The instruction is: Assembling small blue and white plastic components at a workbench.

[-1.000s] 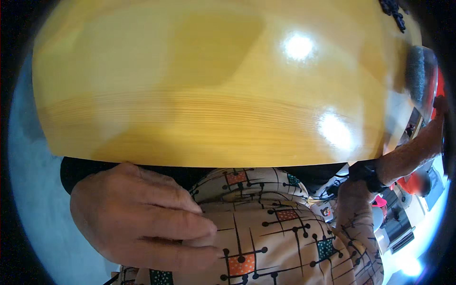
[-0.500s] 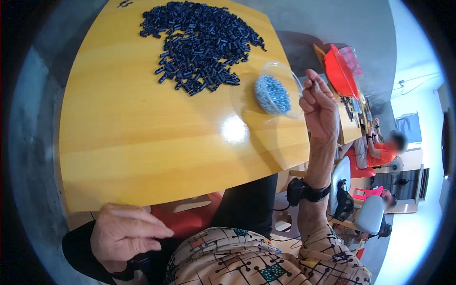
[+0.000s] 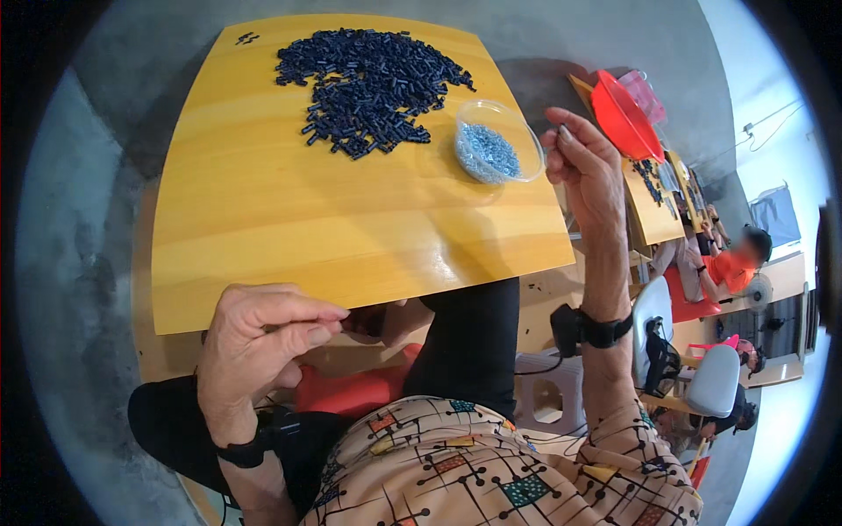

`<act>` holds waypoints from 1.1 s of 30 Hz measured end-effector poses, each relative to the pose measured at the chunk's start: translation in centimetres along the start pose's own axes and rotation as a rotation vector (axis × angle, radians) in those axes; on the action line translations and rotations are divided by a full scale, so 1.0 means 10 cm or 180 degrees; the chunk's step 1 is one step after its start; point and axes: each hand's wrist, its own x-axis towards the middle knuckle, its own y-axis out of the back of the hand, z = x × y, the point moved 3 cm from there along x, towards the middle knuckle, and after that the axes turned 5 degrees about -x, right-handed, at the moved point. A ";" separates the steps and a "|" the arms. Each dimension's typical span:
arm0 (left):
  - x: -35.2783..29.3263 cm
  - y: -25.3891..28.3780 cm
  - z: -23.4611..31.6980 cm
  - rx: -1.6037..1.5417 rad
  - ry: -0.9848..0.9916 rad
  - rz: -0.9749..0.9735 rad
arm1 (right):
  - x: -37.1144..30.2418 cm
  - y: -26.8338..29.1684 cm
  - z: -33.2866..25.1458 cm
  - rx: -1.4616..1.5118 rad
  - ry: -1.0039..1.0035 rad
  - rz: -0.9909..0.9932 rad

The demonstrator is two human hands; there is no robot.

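Observation:
My left hand (image 3: 259, 346) is closed in a pinch at the table's near edge; what its fingertips hold, if anything, I cannot make out. My right hand (image 3: 586, 171) is raised just right of a clear round plastic bowl (image 3: 532, 140). Its fingers are curled in, thumb against forefinger, and anything between them is too small to name. Small shiny silvery metal pieces (image 3: 488, 153) fill the lower part of the bowl. Beyond it, a big heap of short black tubular plastic parts (image 3: 377, 83) spreads over the yellow wooden table (image 3: 263, 228).
Several black parts (image 3: 247, 39) lie apart at the far left corner. Right of the table are a red basin (image 3: 624, 118), another table (image 3: 653, 215) with dark parts, and grey-backed chairs (image 3: 712, 390). A person in orange (image 3: 730, 270) sits farther off. Walls stand left and beyond.
My left hand has come up and to the right, to the table's near edge, its fingers drawn together. My right hand stays raised beside the bowl. The whole view has shifted.

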 end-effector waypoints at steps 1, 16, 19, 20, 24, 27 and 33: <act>0.03 -0.01 -0.02 0.0025 -0.0009 0.0004 | -0.04 0.02 -0.01 0.0021 0.0016 0.0003; 0.11 0.00 -0.07 0.0559 -0.0369 0.0157 | -0.27 1.34 0.74 -0.0347 -0.0969 0.0572; 0.11 0.00 -0.08 0.0500 -0.0417 0.0145 | -0.12 1.65 1.05 -0.0626 -0.1131 0.0803; 0.13 -0.02 -0.07 0.0468 -0.0438 0.0128 | -0.01 1.83 1.23 -0.0757 -0.1076 0.0869; 0.16 -0.01 -0.08 0.0763 -0.0398 0.0078 | 0.19 1.91 1.27 -0.1881 -0.1137 0.0941; 0.18 -0.02 -0.02 0.0670 -0.0625 0.0083 | 0.27 1.85 1.07 -0.2450 -0.0446 0.1050; 0.21 0.08 -0.14 0.0239 -0.0577 0.0326 | -0.22 0.02 0.01 -0.1350 0.0443 0.0056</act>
